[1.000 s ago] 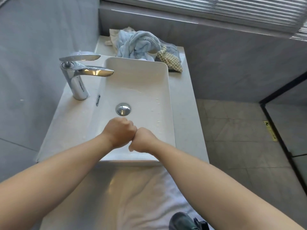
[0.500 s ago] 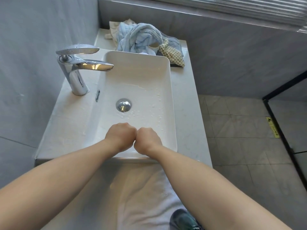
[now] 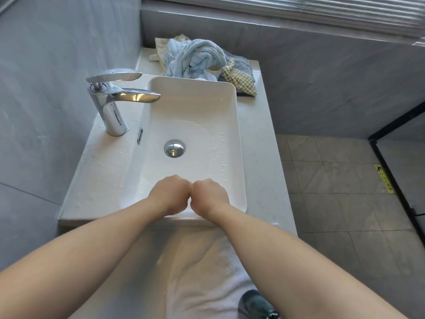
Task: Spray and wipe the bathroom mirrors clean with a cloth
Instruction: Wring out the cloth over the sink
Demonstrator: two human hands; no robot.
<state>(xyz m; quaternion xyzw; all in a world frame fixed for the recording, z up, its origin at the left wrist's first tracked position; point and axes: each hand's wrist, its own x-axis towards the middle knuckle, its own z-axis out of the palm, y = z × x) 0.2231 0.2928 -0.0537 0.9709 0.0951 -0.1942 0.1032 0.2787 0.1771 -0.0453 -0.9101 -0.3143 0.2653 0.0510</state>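
1. Nearest, your dark green shoe point(image 3: 255, 305) shows at the bottom edge of the view, beside a white towel-like cloth point(image 3: 202, 272) that lies below the front edge of the vanity top.
2. Both of your bare forearms reach forward over that cloth to the near rim of the white rectangular ceramic basin point(image 3: 239, 143).
3. Your left hand point(image 3: 171, 195) and your right hand point(image 3: 208, 195) are curled into fists, knuckles pressed together, just over the basin's near edge; the fingers are folded under, so whether they grip anything cannot be told.
4. Water droplets point(image 3: 218, 155) dot the right side of the basin floor, and a round chrome drain plug point(image 3: 174, 148) sits at its middle.
5. On the left edge of the pale speckled stone vanity top point(image 3: 259, 139) stands a chrome single-lever faucet point(image 3: 115, 100), its spout reaching over the basin's left rim and its lever flecked with drops.
6. At the far end of the vanity top, behind the basin, lies the task's material: a crumpled light blue striped cloth point(image 3: 195, 58) heaped on a cream cloth point(image 3: 161, 49), touching a yellow-and-white checked cloth point(image 3: 241, 80) near the far right corner.
7. Grey tiled walls point(image 3: 322, 77) close in the left and far sides; no mirror is in view.
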